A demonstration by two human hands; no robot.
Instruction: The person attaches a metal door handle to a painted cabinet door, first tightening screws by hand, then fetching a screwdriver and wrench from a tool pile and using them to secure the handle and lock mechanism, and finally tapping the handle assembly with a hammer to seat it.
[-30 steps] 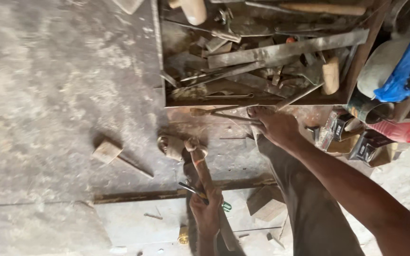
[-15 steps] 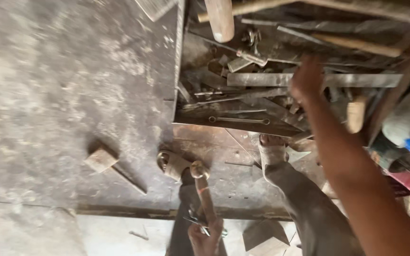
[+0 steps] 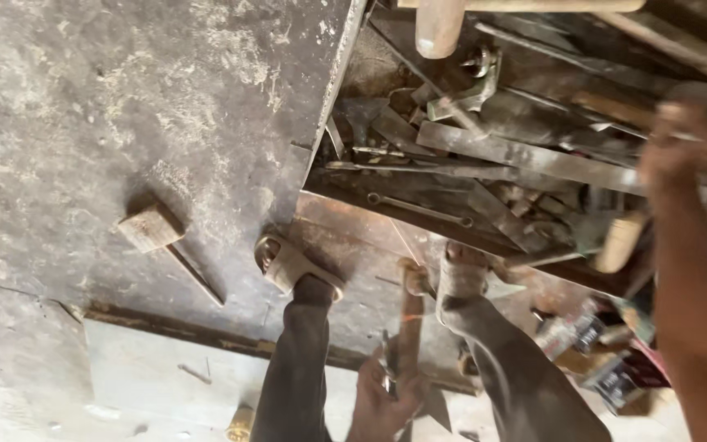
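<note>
My left hand point(image 3: 380, 399) sits at the bottom centre between my legs. It is shut on a long rusty metal bar point(image 3: 411, 323) that points up toward the tool tray, with a small metal tool pressed against it. My right hand point(image 3: 682, 147) is blurred at the right edge, over the open tool tray point(image 3: 345, 90). Its fingers look curled near a thin rod; a grip cannot be made out. The tray holds flat steel strips point(image 3: 525, 160), a spanner point(image 3: 419, 209) and wooden handles point(image 3: 439, 29).
My two sandalled feet point(image 3: 288, 263) point(image 3: 461, 277) rest on a rusty plate in front of the tray. A small wooden block point(image 3: 150, 227) with a thin rod lies on the concrete floor to the left. Small boxes and clutter point(image 3: 591, 344) sit at lower right.
My right hand has gone from the tray's near edge up and to the right, over the tools. My left hand keeps hold of the rusty bar. The view has closed in.
</note>
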